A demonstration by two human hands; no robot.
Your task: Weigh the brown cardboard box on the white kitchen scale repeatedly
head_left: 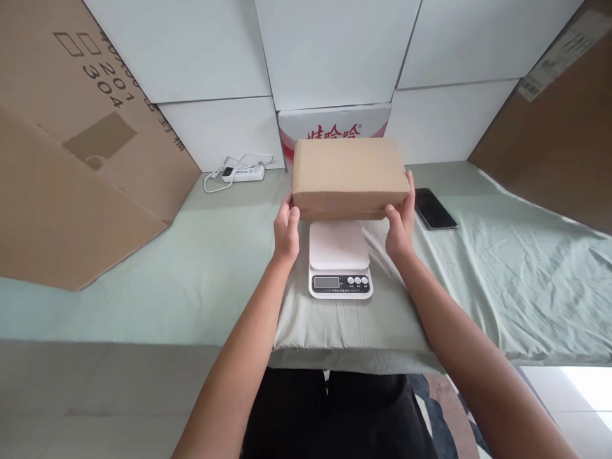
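A brown cardboard box (351,167), its top closed, is held level between my two hands. My left hand (287,228) grips its left end with the thumb on the near face. On the right end my right hand (400,220) is closed the same way, fingers along the side. Just nearer to me than the box lies a white digital kitchen scale (338,247) with a grey display and round buttons. The box covers the view of the scale's far edge; I cannot tell whether they touch.
A dark phone (435,209) lies right of my right hand. A white power strip (243,173) with a cable is at the back left. Large cardboard panels (71,159) stand at both sides. A white carton (335,118) with red lettering stands behind, on the green cloth (229,274).
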